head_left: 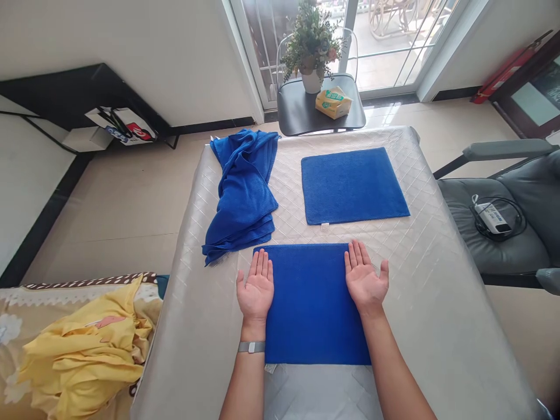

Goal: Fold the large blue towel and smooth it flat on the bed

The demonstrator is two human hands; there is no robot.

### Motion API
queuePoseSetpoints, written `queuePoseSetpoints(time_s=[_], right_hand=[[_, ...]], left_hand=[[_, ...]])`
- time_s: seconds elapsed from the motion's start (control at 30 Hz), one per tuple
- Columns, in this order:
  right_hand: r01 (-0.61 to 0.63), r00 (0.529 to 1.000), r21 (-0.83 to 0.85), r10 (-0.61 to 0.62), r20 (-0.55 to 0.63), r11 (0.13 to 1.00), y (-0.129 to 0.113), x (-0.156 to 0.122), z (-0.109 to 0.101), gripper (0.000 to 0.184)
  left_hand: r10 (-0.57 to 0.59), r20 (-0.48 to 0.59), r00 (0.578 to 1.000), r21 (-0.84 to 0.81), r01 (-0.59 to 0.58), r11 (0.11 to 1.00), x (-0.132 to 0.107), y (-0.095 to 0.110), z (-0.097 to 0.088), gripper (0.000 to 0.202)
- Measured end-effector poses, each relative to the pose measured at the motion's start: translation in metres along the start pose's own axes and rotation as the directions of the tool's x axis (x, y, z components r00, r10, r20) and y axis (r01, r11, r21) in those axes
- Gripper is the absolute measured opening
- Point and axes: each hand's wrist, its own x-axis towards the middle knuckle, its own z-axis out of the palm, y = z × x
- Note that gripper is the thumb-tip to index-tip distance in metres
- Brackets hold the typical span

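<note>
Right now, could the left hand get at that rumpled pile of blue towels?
Probably yes: the left hand is open, palm up, and the pile of blue towels lies just ahead, with nothing visibly blocking the way.

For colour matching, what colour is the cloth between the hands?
The cloth is blue, clearest in the head view.

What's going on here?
A person holds both hands open, palms up, over the side edges of a blue cloth lying flat on a pale quilted cover: the left hand at its left edge, the right hand at its right. Neither grips anything; whether they touch the cloth is hard to tell. A second flat blue cloth lies beyond, toward the right, and a rumpled blue heap sits at the far left.
</note>
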Motion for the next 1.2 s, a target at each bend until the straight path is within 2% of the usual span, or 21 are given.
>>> queuePoseSetpoints(time_s=[0.1,0.17,0.23,0.27,0.3,0.33,0.37,0.4,0.43,0.47,0.5,0.53,0.6,0.63,0.67,0.73,0.9,1.0,1.07,1.1,1.2], right_hand=[[-0.003,1.0,-0.01,0.003,-0.001,1.0,-0.002,-0.001,-0.002,0.061],[0.001,1.0,-0.021,-0.001,-0.013,1.0,-0.004,-0.001,-0.002,0.06],[0.006,0.999,-0.054,-0.008,-0.04,0.999,-0.006,0.001,-0.002,0.055],[0.008,0.998,-0.087,-0.013,-0.062,0.996,-0.007,0.003,-0.001,0.05],[0.009,0.995,-0.137,-0.022,-0.094,0.99,-0.009,0.006,-0.001,0.045],[0.012,0.991,-0.21,-0.04,-0.128,0.978,-0.011,0.009,0.0,0.04],[0.021,0.985,-0.31,-0.072,-0.156,0.951,-0.013,0.012,0.0,0.037],[0.036,0.979,-0.436,-0.12,-0.167,0.899,-0.016,0.016,0.0,0.035],[0.051,0.972,-0.584,-0.174,-0.157,0.81,-0.019,0.019,-0.001,0.035],[0.06,0.966,-0.735,-0.225,-0.128,0.676,-0.022,0.023,-0.001,0.035],[0.06,0.96,-0.864,-0.265,-0.086,0.499,-0.025,0.026,-0.002,0.035],[0.054,0.955,-0.953,-0.295,-0.039,0.299,-0.028,0.029,-0.003,0.034],[0.032,0.943,-0.997,-0.328,0.054,-0.072,-0.034,0.034,-0.005,0.033],[0.026,0.938,-0.978,-0.333,0.096,-0.208,-0.037,0.035,-0.005,0.033],[0.024,0.935,-0.953,-0.331,0.129,-0.302,-0.039,0.036,-0.005,0.034],[0.01,0.939,-0.917,-0.311,0.146,-0.4,-0.042,0.038,-0.005,0.036],[-0.083,0.945,-0.888,-0.318,0.073,-0.452,-0.042,0.042,-0.004,0.037],[-0.05,0.938,-0.902,-0.33,0.104,-0.429,-0.042,0.045,-0.008,0.034],[-0.005,0.937,-0.938,-0.33,0.117,-0.347,-0.043,0.044,-0.01,0.034],[0.018,0.938,-0.96,-0.328,0.113,-0.28,-0.043,0.043,-0.011,0.036],[0.093,0.949,-0.996,-0.302,0.091,-0.007,-0.046,0.035,-0.009,0.04]], left_hand=[[0.002,-0.023,1.0,-0.022,-0.002,1.0,0.003,0.014,-0.009,0.053],[0.038,-0.076,0.996,0.013,-0.038,0.999,0.006,0.027,-0.016,0.05],[0.084,-0.154,0.985,0.156,-0.06,0.986,0.011,0.039,-0.023,0.045],[0.114,-0.19,0.975,0.281,-0.057,0.958,0.014,0.043,-0.025,0.043],[0.157,-0.215,0.964,0.435,-0.049,0.899,0.017,0.046,-0.027,0.041],[0.215,-0.218,0.952,0.606,-0.041,0.795,0.021,0.047,-0.027,0.041],[0.282,-0.189,0.941,0.768,-0.037,0.639,0.025,0.047,-0.026,0.042],[0.345,-0.128,0.93,0.895,-0.042,0.444,0.03,0.046,-0.024,0.043],[0.389,-0.041,0.92,0.97,-0.057,0.236,0.034,0.044,-0.023,0.043],[0.409,0.053,0.911,0.996,-0.079,0.046,0.037,0.042,-0.02,0.042],[0.404,0.137,0.905,0.989,-0.103,-0.105,0.041,0.04,-0.018,0.041],[0.388,0.2,0.9,0.97,-0.125,-0.208,0.043,0.039,-0.016,0.039],[0.351,0.247,0.903,0.944,-0.143,-0.296,0.047,0.038,-0.014,0.034],[0.338,0.243,0.909,0.942,-0.139,-0.306,0.048,0.039,-0.013,0.032],[0.328,0.233,0.916,0.944,-0.131,-0.304,0.049,0.04,-0.013,0.031],[0.301,0.217,0.929,0.948,-0.126,-0.294,0.051,0.045,-0.014,0.029],[0.211,0.215,0.954,0.949,-0.152,-0.278,0.057,0.054,-0.014,0.033],[0.207,0.179,0.962,0.958,-0.122,-0.261,0.058,0.056,-0.012,0.038],[0.21,0.163,0.964,0.964,-0.11,-0.242,0.056,0.055,-0.01,0.037],[0.21,0.158,0.965,0.968,-0.109,-0.227,0.054,0.055,-0.009,0.036],[0.225,0.176,0.958,0.973,-0.134,-0.19,0.042,0.055,-0.003,0.034]])
